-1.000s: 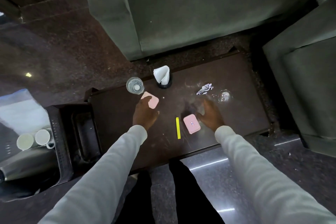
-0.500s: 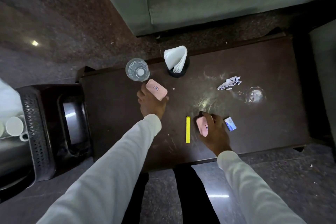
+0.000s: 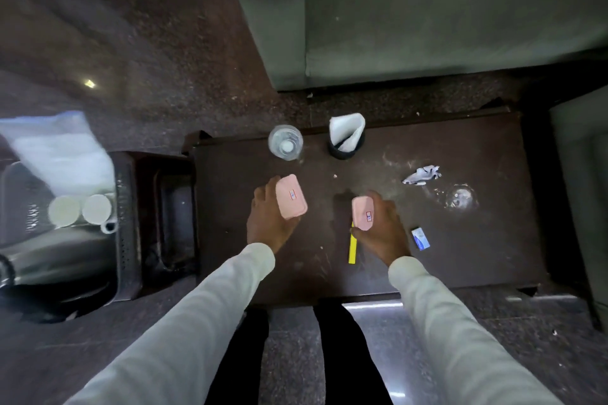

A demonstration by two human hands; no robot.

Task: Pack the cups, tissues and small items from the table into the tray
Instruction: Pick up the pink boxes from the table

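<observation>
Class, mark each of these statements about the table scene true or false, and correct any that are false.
1. Each hand holds a pink case. True: the left hand grips one pink case, the right hand the other pink case.
2. The clear glass lies on its side. False: it stands upright near the table's far edge.
3. The yellow strip lies on the table by the right hand. True.
4. The black holder is empty. False: white tissues stand in it.
5. The small blue-and-white box is in the left hand. False: it lies on the table, right of the right hand.
</observation>
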